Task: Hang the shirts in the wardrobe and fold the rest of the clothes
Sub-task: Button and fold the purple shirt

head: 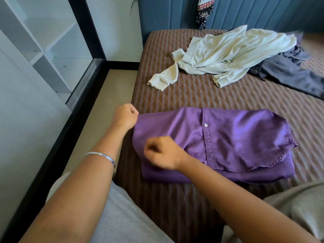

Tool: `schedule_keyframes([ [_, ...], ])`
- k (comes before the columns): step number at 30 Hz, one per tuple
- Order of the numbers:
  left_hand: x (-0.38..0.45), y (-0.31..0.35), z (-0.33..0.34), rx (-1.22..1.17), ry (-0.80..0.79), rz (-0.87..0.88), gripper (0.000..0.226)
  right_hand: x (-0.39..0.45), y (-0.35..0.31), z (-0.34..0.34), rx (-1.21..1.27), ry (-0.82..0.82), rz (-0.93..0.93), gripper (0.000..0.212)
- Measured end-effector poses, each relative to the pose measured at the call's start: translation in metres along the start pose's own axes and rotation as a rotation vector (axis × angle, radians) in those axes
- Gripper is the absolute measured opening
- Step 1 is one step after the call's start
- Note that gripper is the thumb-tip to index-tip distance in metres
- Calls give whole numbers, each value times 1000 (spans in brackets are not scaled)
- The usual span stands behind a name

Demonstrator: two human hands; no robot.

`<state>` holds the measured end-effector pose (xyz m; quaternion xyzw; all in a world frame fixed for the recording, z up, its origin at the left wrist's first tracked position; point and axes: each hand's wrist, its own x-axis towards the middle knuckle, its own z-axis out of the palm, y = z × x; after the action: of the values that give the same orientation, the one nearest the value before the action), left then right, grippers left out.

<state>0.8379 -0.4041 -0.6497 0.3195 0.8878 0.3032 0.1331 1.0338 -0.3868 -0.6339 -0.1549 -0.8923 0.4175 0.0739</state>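
Two bare arms reach out from right under my camera, over grey cloth on the lap. On the left wrist I see one silver bracelet (pixel 103 156).

I count three loose pieces of clothing on the bed (pixel 201 95), plus one patterned cloth (pixel 205 11) hanging at the blue headboard (pixel 263 13).

One purple shirt (pixel 228 142) lies closest, near the bed's left edge. It is folded into a flat, wide bundle with layers stacked on each other. It is shiny, with a button strip running down the middle and one white button (pixel 205 125) showing. Its right side ends in a curved hem.

My left hand (pixel 125 116) is curled and pinches the far left corner of the purple shirt. My right hand (pixel 163 153) is curled tight on top of the shirt's left side; it seems to pinch the fabric there, but I can't see that clearly.

One pale green top (pixel 228 55) lies crumpled farther up the bed, sleeves spread out. One dark grey garment (pixel 289 74) lies just beside it on the right, partly under it.

Brown striped bedcover shows bare between the purple shirt and the green top. Left of the bed runs a narrow strip of floor (pixel 108 102), then a black frame and glass (pixel 43 50).
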Motion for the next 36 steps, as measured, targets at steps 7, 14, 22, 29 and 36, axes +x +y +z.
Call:
schedule_keyframes([
  [7,-35,14,33,278,-310,419,57,7,38,-2,-469,141,506,69],
  [14,-39,21,42,662,-311,30,61,-48,56,-98,-405,-582,320,56],
  [22,-107,110,106,467,-335,650,82,-143,128,-249,-652,112,881,55],
  [29,-108,179,113,816,-757,448,113,-162,171,-258,52,123,1066,34],
  [36,-119,184,90,944,-733,541,37,-175,182,-273,144,-82,1165,15],
])
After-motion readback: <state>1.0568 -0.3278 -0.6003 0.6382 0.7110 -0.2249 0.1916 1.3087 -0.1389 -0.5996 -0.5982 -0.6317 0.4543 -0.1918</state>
